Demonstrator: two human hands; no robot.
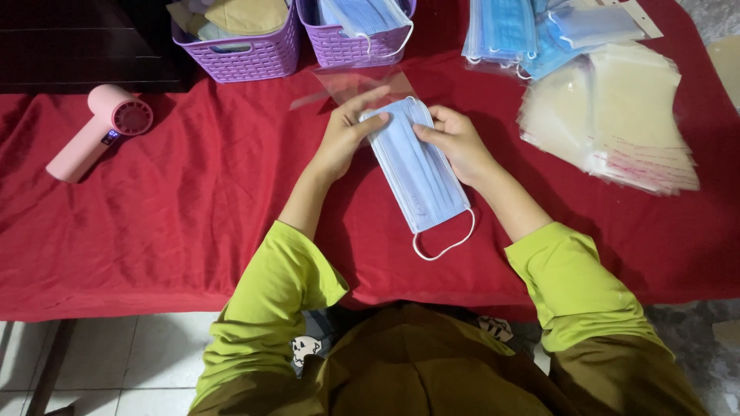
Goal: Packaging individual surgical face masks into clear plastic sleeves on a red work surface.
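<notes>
Mask (420, 173), pale blue and pleated, is what I have between both hands above the red cloth (193, 200), and I read the scene from the left. Far left lies a pink handheld fan (96, 131), well apart from me, and behind it two purple baskets (250, 54) stand at the back edge. My left hand (343, 139) grips the mask's upper left edge, thumb on top and fingers curled under, with a clear plastic sleeve (362, 81) lying just beyond its fingertips. The mask's long axis runs diagonally, from its upper end by the sleeve down and to the right toward my body, where one white ear loop (447, 243) dangles free. My right hand (459, 139) pinches the upper right edge, so both hands hold the same far end and the near end hangs unsupported; the left hand is nearer the sleeve. Further right lie loose blue masks (509, 35) and a fanned stack of clear bags (617, 123).
</notes>
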